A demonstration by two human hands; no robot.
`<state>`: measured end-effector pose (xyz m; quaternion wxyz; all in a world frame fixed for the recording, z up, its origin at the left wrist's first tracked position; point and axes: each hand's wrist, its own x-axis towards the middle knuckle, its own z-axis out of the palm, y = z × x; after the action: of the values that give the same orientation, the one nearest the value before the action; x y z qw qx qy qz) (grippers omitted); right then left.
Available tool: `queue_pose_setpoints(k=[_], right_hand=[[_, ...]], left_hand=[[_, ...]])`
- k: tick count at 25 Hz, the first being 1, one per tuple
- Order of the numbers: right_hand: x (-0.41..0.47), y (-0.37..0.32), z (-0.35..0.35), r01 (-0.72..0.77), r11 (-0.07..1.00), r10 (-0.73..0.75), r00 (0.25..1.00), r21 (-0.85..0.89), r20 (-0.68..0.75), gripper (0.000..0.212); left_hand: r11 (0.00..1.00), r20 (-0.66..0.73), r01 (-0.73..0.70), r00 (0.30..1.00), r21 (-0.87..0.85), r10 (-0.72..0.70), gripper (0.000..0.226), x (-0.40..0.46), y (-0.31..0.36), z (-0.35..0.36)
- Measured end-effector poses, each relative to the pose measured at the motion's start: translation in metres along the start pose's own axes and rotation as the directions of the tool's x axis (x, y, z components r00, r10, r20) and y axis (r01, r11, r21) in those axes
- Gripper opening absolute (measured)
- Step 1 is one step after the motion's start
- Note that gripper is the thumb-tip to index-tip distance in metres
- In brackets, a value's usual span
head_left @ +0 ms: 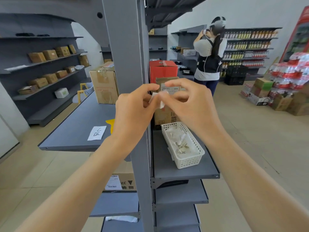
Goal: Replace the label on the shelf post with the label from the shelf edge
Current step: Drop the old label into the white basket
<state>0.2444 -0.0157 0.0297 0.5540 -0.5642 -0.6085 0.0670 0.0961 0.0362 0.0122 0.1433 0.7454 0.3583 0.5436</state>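
Note:
My left hand [133, 108] and my right hand [189, 104] meet in front of the grey shelf post [127, 47], both pinching a small crumpled white label [157, 99] between fingertips. The paper is folded and partly hidden by my fingers. A second white label [97, 133] with dark handwriting lies flat near the front edge of the grey shelf [70, 131] to the left of the post. No label shows on the visible face of the post.
A white plastic basket [192, 158] holding crumpled papers sits on the right shelf. Cardboard boxes [104, 86] and a red box [163, 69] stand behind the post. Another person [209, 52] stands at far shelves. Bottled goods [291, 72] are stacked at right.

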Motion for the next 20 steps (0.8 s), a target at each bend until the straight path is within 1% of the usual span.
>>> queue_pose_setpoints(k=[2, 3, 5, 7, 9, 10, 11, 13, 14, 15, 17, 18, 20], right_hand=[[0.003, 0.004, -0.008, -0.11, 0.98, 0.102, 0.993, 0.163, 0.055, 0.022], [0.005, 0.008, -0.011, -0.146, 0.968, 0.13, 0.987, 0.204, 0.09, 0.023], [0.007, 0.018, -0.013, -0.159, 0.968, 0.132, 0.98, 0.194, 0.146, 0.024], [0.008, 0.025, -0.009, -0.146, 0.979, 0.122, 0.979, 0.14, 0.164, 0.026], [0.01, 0.033, -0.007, -0.13, 0.989, 0.121, 0.986, 0.075, 0.119, 0.024], [0.012, 0.036, -0.008, -0.124, 0.991, 0.12, 0.99, 0.052, 0.079, 0.023], [0.013, 0.04, -0.01, -0.118, 0.992, 0.117, 0.993, 0.04, 0.035, 0.022], [0.013, 0.046, -0.016, -0.107, 0.994, 0.107, 0.993, 0.01, -0.041, 0.016], [0.011, 0.048, -0.018, -0.112, 0.994, 0.111, 0.991, -0.016, -0.07, 0.014], [0.01, 0.052, -0.019, -0.128, 0.991, 0.123, 0.988, -0.044, -0.096, 0.013], [0.007, 0.059, -0.019, -0.179, 0.982, 0.171, 0.978, -0.062, -0.118, 0.011], [0.006, 0.063, -0.02, -0.208, 0.977, 0.202, 0.973, -0.048, -0.115, 0.01], [0.006, 0.072, -0.022, -0.245, 0.969, 0.24, 0.966, -0.034, -0.098, 0.006]], left_hand=[[0.995, 0.011, 0.054, 0.999, -0.085, -0.053, 0.027, 0.004, 0.003, 0.003], [0.989, 0.032, 0.078, 0.997, -0.127, -0.074, 0.03, 0.005, 0.005, 0.004], [0.981, 0.076, 0.093, 0.994, -0.168, -0.081, 0.033, 0.006, 0.009, 0.009], [0.988, 0.103, 0.056, 0.994, -0.141, -0.042, 0.034, 0.007, 0.012, 0.016], [0.998, 0.143, -0.007, 0.99, -0.07, 0.017, 0.037, 0.008, 0.013, 0.024], [0.997, 0.187, 0.001, 0.982, -0.08, 0.014, 0.038, 0.008, 0.011, 0.029], [0.988, 0.245, 0.062, 0.969, -0.144, -0.025, 0.039, 0.009, 0.01, 0.033], [0.918, 0.363, 0.258, 0.921, -0.302, -0.139, 0.037, 0.013, 0.007, 0.042], [0.897, 0.404, 0.31, 0.899, -0.317, -0.168, 0.035, 0.016, 0.005, 0.045], [0.926, 0.427, 0.279, 0.891, -0.254, -0.151, 0.032, 0.017, 0.005, 0.049], [0.992, 0.439, 0.097, 0.897, -0.08, -0.052, 0.023, 0.017, 0.005, 0.054], [0.998, 0.429, 0.052, 0.903, -0.046, -0.027, 0.021, 0.016, 0.007, 0.058], [0.996, 0.386, 0.071, 0.921, -0.045, -0.048, 0.017, 0.015, 0.004, 0.065]])
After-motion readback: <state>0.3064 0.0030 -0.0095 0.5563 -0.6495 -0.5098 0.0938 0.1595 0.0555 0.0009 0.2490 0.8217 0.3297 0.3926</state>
